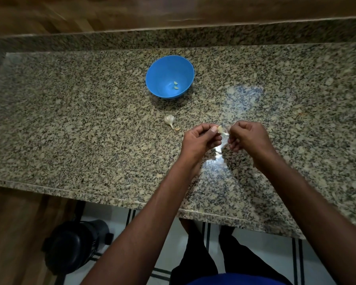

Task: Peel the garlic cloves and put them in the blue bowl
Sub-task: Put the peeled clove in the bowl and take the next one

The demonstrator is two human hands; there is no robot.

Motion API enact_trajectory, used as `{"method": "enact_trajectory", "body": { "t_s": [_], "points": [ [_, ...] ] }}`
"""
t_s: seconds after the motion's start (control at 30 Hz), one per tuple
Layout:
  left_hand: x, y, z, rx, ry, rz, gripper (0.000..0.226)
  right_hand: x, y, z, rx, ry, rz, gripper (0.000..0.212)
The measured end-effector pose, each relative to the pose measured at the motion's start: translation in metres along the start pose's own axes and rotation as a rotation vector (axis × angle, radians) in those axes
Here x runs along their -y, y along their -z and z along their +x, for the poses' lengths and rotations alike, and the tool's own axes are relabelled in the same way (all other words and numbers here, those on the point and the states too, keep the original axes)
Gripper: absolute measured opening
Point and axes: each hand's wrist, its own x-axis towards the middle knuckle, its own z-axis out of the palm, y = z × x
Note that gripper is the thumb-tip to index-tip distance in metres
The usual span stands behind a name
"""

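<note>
Both hands pinch one clove [221,129], left hand [200,138] gripping, right hand [248,138] tugging skin; it could squirt loose, short of the far bowl [152,83].

Dim indoor light, overhead src. Bright glare patch on the polished granite countertop [220,155] btw the wrists. Corners dark w/ vignetting; wide-angle bends the counter edges. Motion smear top and left; centre fairly sharp.
</note>
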Motion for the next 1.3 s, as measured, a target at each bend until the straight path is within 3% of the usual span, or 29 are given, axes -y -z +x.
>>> {"method": "enact_trajectory", "body": {
  "t_s": [0.13, 0.37, 0.57, 0.73, 0.97, 1.3],
  "points": [
    [-0.004, 0.002, 0.003, -0.010, 0.050, -0.028, 0.007, -0.004, 0.000, 0.002, 0.007, 0.029, -0.064, 0.016],
    [-0.001, 0.005, 0.006, -0.064, -0.053, 0.141, 0.012, 0.005, 0.005, -0.002, 0.170, -0.023, 0.182, 0.020],
    [-0.007, 0.000, 0.004, -0.062, 0.054, 0.027, 0.014, 0.002, 0.000, -0.005, 0.115, -0.029, 0.358, 0.014],
    [-0.003, 0.007, 0.003, -0.093, 0.042, 0.199, 0.002, -0.002, -0.003, -0.004, 0.130, -0.132, 0.483, 0.009],
    [0.004, 0.016, 0.002, -0.155, -0.084, 0.484, 0.007, -0.005, 0.004, 0.002, 0.122, -0.200, 0.509, 0.008],
    [-0.004, 0.013, 0.004, -0.074, -0.272, 0.776, 0.025, -0.010, 0.002, -0.003, 0.021, -0.097, 0.204, 0.009]
  ]
}}
